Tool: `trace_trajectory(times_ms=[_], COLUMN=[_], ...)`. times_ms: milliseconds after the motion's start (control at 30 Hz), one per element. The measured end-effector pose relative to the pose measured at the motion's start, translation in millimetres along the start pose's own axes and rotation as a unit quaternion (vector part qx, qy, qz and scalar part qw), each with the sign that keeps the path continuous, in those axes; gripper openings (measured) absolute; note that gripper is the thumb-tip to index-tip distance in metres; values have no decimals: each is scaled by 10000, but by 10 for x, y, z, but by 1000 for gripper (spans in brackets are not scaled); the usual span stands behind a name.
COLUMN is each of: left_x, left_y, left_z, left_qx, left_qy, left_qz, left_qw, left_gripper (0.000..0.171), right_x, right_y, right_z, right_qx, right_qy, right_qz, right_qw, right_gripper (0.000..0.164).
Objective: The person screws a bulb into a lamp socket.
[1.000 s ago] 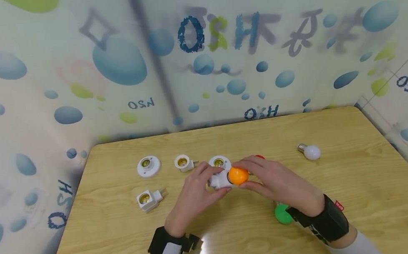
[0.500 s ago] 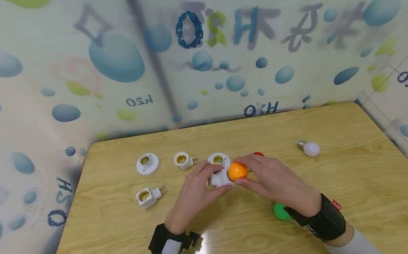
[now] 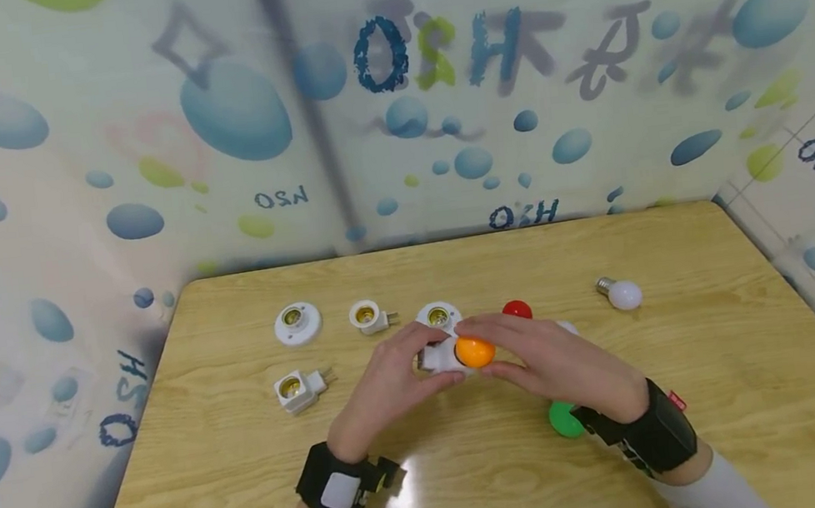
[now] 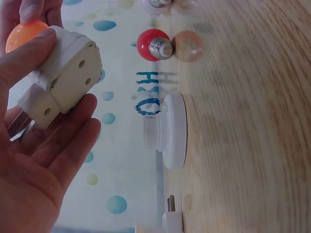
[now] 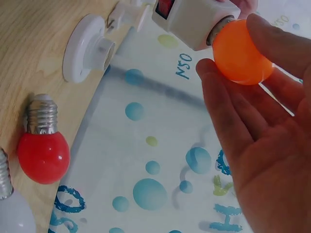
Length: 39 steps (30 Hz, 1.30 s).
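Note:
My left hand (image 3: 394, 375) grips a white plug-in lamp socket (image 4: 73, 68) between thumb and fingers, with its metal prongs toward the palm. A red switch shows on the socket in the right wrist view. An orange light bulb (image 5: 240, 53) sits at the socket's mouth, with a little of its metal base visible there. My right hand (image 3: 547, 355) holds this bulb, the thumb on one side and the fingers round the other. Both hands are above the table, just in front of a round white lamp holder (image 3: 439, 315).
A red bulb (image 3: 517, 310), a white bulb (image 3: 623, 295) and a green bulb (image 3: 566, 419) lie on the wooden table (image 3: 216, 494). Another white bulb (image 5: 17, 216) is partly behind the right hand. Left stand a round lamp holder (image 3: 298, 323) and two plug-in sockets (image 3: 365, 317).
The right hand's fingers have shifted slightly round the orange bulb, and more of the red bulb shows behind them. The left hand keeps its hold on the socket.

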State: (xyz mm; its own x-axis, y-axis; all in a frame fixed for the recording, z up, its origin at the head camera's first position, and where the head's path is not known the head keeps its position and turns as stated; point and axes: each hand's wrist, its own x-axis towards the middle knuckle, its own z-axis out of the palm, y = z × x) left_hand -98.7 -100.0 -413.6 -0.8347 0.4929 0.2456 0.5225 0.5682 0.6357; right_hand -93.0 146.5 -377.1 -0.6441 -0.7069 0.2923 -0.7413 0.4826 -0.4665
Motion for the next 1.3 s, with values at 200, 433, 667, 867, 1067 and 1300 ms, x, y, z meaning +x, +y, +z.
trace_trajectory(times_ms=[200, 433, 667, 867, 1067, 1300], left_x=[-6, 0, 7, 30, 31, 17], left_y=[26, 52, 67, 67, 50, 79], left_z=[2, 17, 66, 85, 48, 36], left_qx=[-54, 158, 442, 416, -579, -616], left_qy=[188, 407, 866, 774, 287, 232], left_qz=[112, 261, 550, 202, -491, -482], left_qw=[9997, 9987, 9937, 9959, 9967, 9967], left_gripper=[44, 45, 44, 46, 47, 45], right_x=[0, -1, 23, 34, 19, 26], right_y=[-24, -38, -52, -51, -29, -39], right_z=[5, 29, 54, 23, -24, 23], right_qx=[61, 4, -162, -250, 36, 189], right_qy=[318, 578, 902, 677, 166, 381], right_qz=[-92, -42, -38, 331, 402, 103], right_qw=[9994, 9983, 9958, 9968, 9990, 9990], right_gripper=[51, 52, 53, 66, 80, 58])
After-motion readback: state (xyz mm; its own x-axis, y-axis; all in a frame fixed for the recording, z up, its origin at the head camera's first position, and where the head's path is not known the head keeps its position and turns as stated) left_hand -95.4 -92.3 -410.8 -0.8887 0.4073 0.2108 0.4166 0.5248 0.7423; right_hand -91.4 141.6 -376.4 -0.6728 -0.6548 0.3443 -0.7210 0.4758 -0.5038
